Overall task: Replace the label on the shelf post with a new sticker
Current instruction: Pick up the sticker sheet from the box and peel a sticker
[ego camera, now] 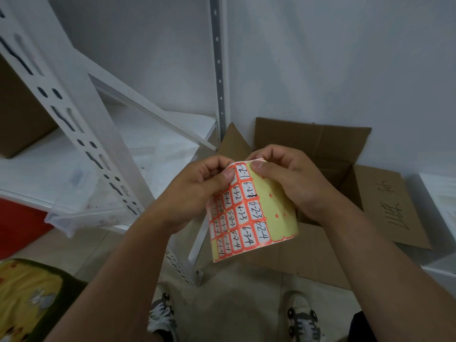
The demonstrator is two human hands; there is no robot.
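A curved yellow sticker sheet with several red-bordered white labels bearing handwritten numbers hangs in front of me. My left hand pinches its upper left part, thumb on the labels. My right hand grips the sheet's top right corner, thumb pressed on the yellow backing. The white perforated shelf post slants down at the left, apart from both hands. No label on the post is visible.
An open cardboard box with handwriting on a flap stands behind the hands against the wall. A clear plastic tub sits on the white shelf. A second post stands at the wall. My shoes are below.
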